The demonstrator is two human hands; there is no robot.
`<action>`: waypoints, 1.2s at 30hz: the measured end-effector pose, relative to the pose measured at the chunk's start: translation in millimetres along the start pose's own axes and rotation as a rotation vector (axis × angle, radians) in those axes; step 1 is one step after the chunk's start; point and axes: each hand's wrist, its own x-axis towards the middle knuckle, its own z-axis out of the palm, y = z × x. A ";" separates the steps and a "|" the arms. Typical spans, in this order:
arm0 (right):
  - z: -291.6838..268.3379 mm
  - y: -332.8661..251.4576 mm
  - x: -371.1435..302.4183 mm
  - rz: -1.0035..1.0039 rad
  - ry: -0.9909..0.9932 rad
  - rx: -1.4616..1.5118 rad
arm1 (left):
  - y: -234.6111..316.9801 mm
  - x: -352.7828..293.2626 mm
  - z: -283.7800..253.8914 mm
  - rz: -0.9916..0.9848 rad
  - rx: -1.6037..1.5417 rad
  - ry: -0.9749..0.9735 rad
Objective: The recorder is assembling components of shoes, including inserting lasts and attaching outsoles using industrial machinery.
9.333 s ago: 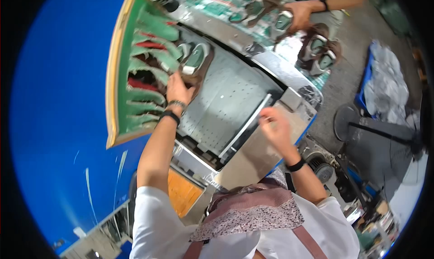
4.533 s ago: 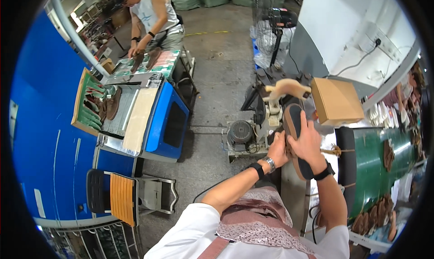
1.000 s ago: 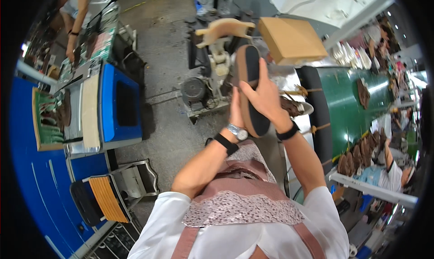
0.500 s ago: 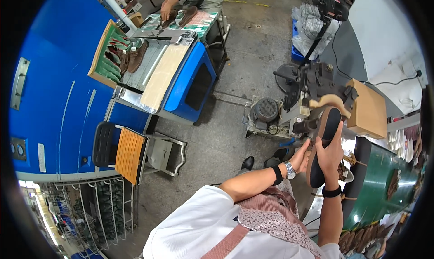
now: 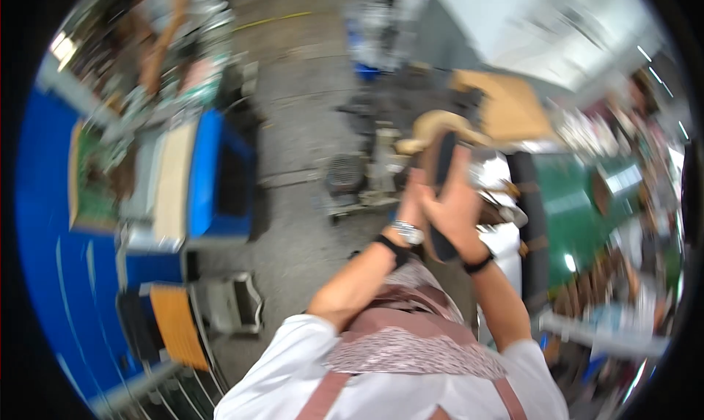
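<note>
A shoe (image 5: 443,162) with a black underside and a brown rim is upright between my hands, its sole turned partly toward the right. My left hand (image 5: 412,199) holds it from the left side, with a watch and a black band at the wrist. My right hand (image 5: 456,209) lies along the sole with its fingers pointing up and its thumb across the shoe. The upper is hidden, and motion blurs the picture. Just beyond the shoe's tip is a tan curved guard (image 5: 436,125) on a machine.
The machine's motor (image 5: 343,172) stands left of my hands. A cardboard box (image 5: 510,108) is behind. On the right is a green table (image 5: 568,233) with a dark padded edge. A blue machine (image 5: 209,174) and a slatted chair (image 5: 180,325) are left; a co-worker's arm (image 5: 161,46) shows far left.
My view has swung to the right, so the surroundings sit farther left and are blurred. Both hands keep hold of the shoe, which now lies nearer the picture's middle.
</note>
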 end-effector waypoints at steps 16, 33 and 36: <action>25.8 57.2 -28.8 0.872 -0.308 1.571 | 131.5 -146.6 -150.8 -0.176 0.853 -0.183; -90.6 183.8 -192.6 0.349 0.137 1.254 | 5.6 -48.3 -70.4 -0.172 1.824 -0.383; -160.4 238.4 -294.8 0.610 0.356 0.911 | -91.6 -17.9 1.8 -0.054 1.983 -0.646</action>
